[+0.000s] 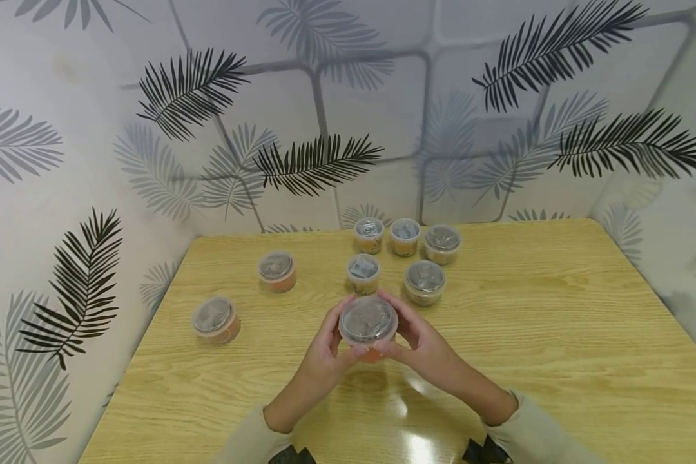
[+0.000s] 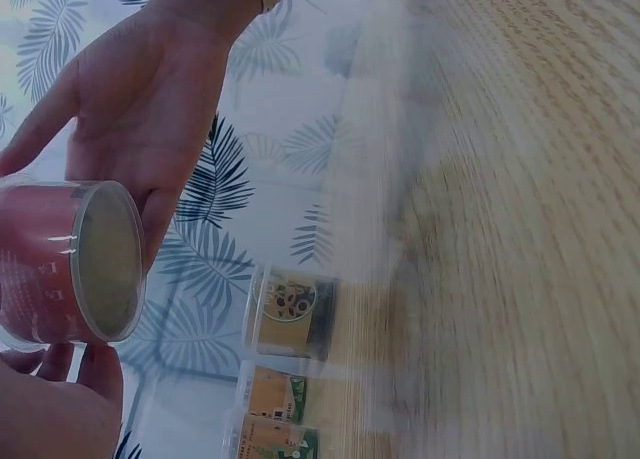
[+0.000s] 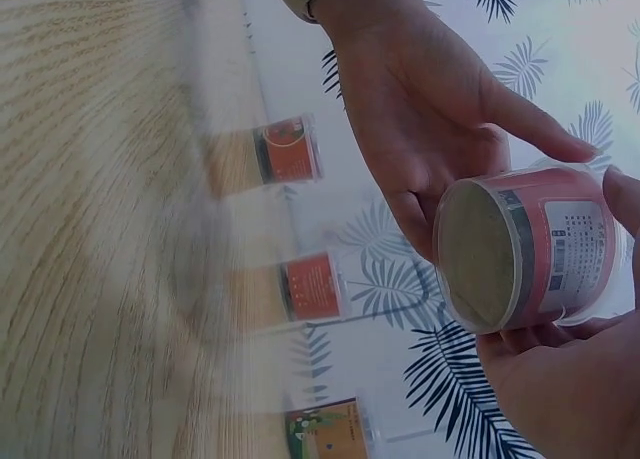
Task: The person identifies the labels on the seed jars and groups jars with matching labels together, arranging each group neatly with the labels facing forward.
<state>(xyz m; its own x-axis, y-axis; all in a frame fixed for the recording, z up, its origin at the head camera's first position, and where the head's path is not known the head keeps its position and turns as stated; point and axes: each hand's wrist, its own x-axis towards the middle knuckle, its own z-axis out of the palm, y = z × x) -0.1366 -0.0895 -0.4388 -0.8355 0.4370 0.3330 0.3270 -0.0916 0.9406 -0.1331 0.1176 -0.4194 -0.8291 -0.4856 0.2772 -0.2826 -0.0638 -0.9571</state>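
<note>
Both hands hold a round clear plastic tub (image 1: 368, 320) with a see-through lid and a red label, raised over the table's front middle. My left hand (image 1: 326, 354) grips its left side and my right hand (image 1: 422, 348) its right side, thumbs at the front. In the left wrist view the tub (image 2: 85, 264) shows its pale base, with the right hand (image 2: 150, 109) beyond it. Seen from the right wrist, a white printed panel with a barcode marks the red label of the tub (image 3: 535, 244). Its contents cannot be made out.
Two red-labelled tubs (image 1: 216, 320) (image 1: 276, 272) stand on the left of the wooden table (image 1: 557, 309). Behind the hands is a group of several lidded tubs (image 1: 425, 282), some orange-labelled. A leaf-patterned cloth (image 1: 371, 116) covers the wall along the back.
</note>
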